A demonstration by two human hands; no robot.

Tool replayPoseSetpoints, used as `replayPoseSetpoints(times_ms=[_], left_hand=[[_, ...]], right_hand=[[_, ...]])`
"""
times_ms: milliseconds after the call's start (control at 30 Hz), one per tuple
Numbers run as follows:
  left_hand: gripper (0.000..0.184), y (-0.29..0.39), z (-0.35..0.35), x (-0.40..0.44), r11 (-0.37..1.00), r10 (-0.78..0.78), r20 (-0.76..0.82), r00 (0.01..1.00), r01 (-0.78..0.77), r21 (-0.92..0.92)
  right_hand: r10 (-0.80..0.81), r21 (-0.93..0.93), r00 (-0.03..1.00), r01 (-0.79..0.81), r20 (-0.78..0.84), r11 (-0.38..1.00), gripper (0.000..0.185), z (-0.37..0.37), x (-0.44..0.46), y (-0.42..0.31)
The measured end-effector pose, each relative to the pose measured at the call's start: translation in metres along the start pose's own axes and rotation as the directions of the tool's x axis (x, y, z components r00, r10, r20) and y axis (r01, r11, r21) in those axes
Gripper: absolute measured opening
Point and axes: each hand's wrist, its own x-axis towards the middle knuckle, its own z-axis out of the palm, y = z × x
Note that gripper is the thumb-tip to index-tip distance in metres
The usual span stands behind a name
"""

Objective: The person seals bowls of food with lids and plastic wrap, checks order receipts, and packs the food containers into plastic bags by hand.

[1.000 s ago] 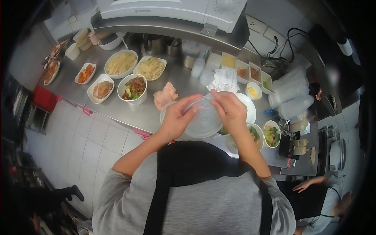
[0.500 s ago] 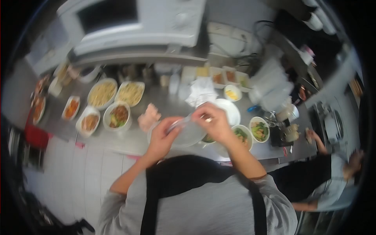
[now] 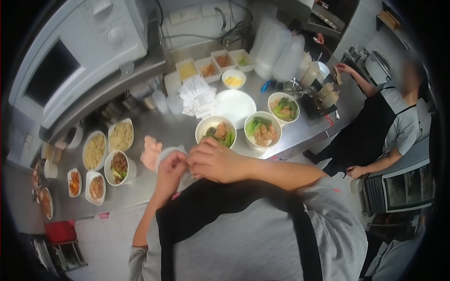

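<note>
Near the counter's front edge, my left hand point(image 3: 172, 169) is closed on a clear plastic lid point(image 3: 182, 180), most of it hidden by my hands. Touching it on the right is my right hand point(image 3: 212, 160), its fingers curled together; what they hold is hidden. Just behind my right hand stands a white bowl of greens and meat point(image 3: 219, 127). Two similar bowls point(image 3: 262, 131) point(image 3: 284, 107) stand to its right. To the left of my hands lie a crumpled pink cloth or glove point(image 3: 151, 152) and a bowl of dark meat and greens point(image 3: 120, 167).
A white plate point(image 3: 236, 107), paper slips point(image 3: 197, 96) and food trays point(image 3: 205, 69) lie farther back. Noodle dishes point(image 3: 95, 151) are at the left, below a microwave point(image 3: 70, 61). A co-worker in a black apron point(image 3: 370, 126) stands at the right.
The view has swung to the right. My hands have come closer together, and the lid, plainly visible before, is now mostly hidden. The co-worker at the right shows more fully.
</note>
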Motion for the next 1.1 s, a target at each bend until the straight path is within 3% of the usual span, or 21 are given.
replayPoseSetpoints(times_ms=[100, 167, 200, 267, 300, 333, 400, 567, 600, 633, 667, 767, 833, 867, 933, 1033, 1100], left_hand=[[0.009, -0.022, -0.034, 0.022, 0.995, 0.027, -0.263, 0.964, -0.051, -0.087], [0.015, -0.026, -0.065, 0.039, 0.997, -0.025, -0.419, 0.908, -0.010, -0.081], [0.018, -0.034, -0.077, 0.048, 0.998, -0.040, -0.467, 0.883, 0.009, -0.069], [0.015, -0.032, -0.068, 0.067, 0.992, 0.052, -0.435, 0.899, 0.004, 0.128], [0.012, -0.033, -0.052, 0.078, 0.985, 0.080, -0.383, 0.920, -0.013, 0.174], [0.011, -0.035, -0.030, 0.090, 0.976, 0.106, -0.325, 0.940, -0.035, 0.216], [0.013, -0.041, 0.013, 0.114, 0.927, 0.122, -0.219, 0.968, -0.032, 0.374], [0.023, -0.051, 0.065, 0.151, 0.678, 0.168, -0.219, 0.961, 0.049, 0.733], [0.027, -0.052, 0.068, 0.154, 0.636, 0.229, -0.203, 0.952, 0.012, 0.772], [0.032, -0.054, 0.071, 0.155, 0.590, 0.286, -0.185, 0.940, -0.020, 0.807], [0.036, -0.056, 0.074, 0.156, 0.541, 0.341, -0.166, 0.925, -0.049, 0.840], [0.060, -0.040, 0.084, 0.134, 0.451, 0.381, 0.009, 0.924, -0.195, 0.871], [0.077, -0.024, 0.089, 0.103, 0.385, 0.289, 0.105, 0.951, -0.216, 0.897], [0.085, -0.021, 0.090, 0.095, 0.354, 0.237, 0.150, 0.960, -0.229, 0.907], [0.095, -0.029, 0.084, 0.092, 0.408, 0.177, 0.055, 0.983, -0.124, 0.904], [0.102, -0.043, 0.077, 0.088, 0.422, 0.139, 0.026, 0.990, -0.083, 0.903], [0.104, -0.049, 0.073, 0.087, 0.434, 0.139, 0.023, 0.990, -0.082, 0.897]], right_hand=[[-0.028, 0.118, 0.999, 0.030, -0.015, 0.993, 0.008, 0.010, -0.018, -0.007], [0.383, 0.127, 0.901, -0.413, 0.205, 0.902, 0.011, -0.016, -0.035, -0.010], [0.516, 0.292, 0.846, -0.465, -0.131, 0.836, 0.009, -0.023, -0.051, -0.004], [0.639, 0.123, 0.612, -0.671, -0.466, 0.732, 0.012, -0.052, -0.064, 0.027], [0.714, 0.258, 0.456, -0.716, -0.531, 0.649, 0.014, -0.067, -0.074, 0.051], [0.841, 0.247, 0.379, -0.836, -0.385, 0.490, 0.016, -0.090, -0.092, 0.068], [0.933, 0.220, 0.301, -0.914, -0.197, 0.341, 0.017, -0.106, -0.140, 0.108], [0.818, -0.053, 0.549, -0.834, -0.171, 0.549, 0.017, -0.085, -0.173, 0.142], [0.795, -0.119, 0.588, -0.809, -0.151, 0.575, 0.017, -0.081, -0.164, 0.142], [0.838, -0.168, 0.534, -0.841, -0.110, 0.514, 0.016, -0.080, -0.157, 0.138], [0.819, -0.210, 0.559, -0.823, -0.134, 0.527, 0.017, -0.077, -0.157, 0.139], [0.731, -0.343, 0.646, -0.752, -0.218, 0.562, 0.019, -0.072, -0.154, 0.138], [0.636, -0.446, 0.715, -0.689, -0.290, 0.571, 0.020, -0.072, -0.142, 0.127], [0.632, -0.335, 0.718, -0.696, -0.292, 0.636, 0.022, -0.063, -0.136, 0.121], [0.627, -0.096, 0.721, -0.676, -0.295, 0.731, 0.027, -0.038, -0.116, 0.111], [0.859, -0.084, 0.512, -0.857, -0.018, 0.509, 0.032, -0.007, -0.086, 0.111], [0.887, -0.083, 0.454, -0.884, 0.089, 0.461, 0.033, 0.000, -0.071, 0.110]])
